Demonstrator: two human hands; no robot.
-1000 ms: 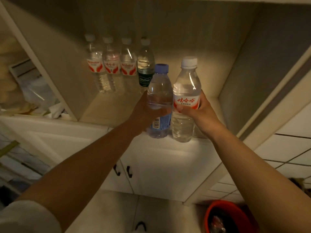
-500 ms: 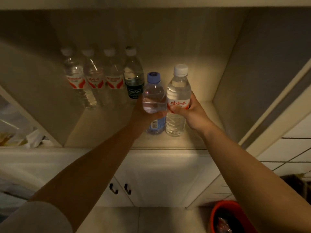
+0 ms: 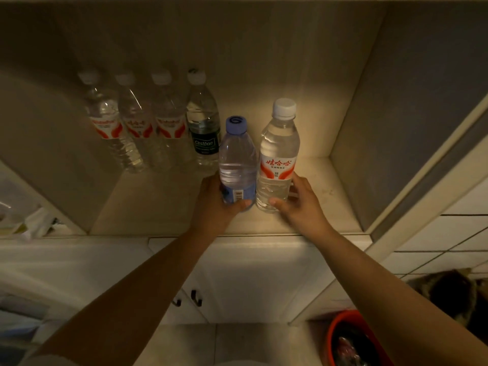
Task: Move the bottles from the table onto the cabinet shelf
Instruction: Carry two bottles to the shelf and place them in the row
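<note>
Two water bottles stand upright side by side on the cabinet shelf. My left hand grips the base of the blue-capped bottle. My right hand holds the base of the white-capped bottle with a red and white label, thumb in front and fingers behind. Along the back of the shelf stands a row of bottles: three with red and white labels and one with a dark green label.
The shelf's right wall and left wall close the compartment. Below are white cabinet doors with dark handles. A red bucket sits on the floor at lower right. Crumpled plastic and paper lie at the left.
Both bottles have come down onto the shelf, and my hands have slid from the labels down to the bottles' bases. The camera has moved closer and lower.
</note>
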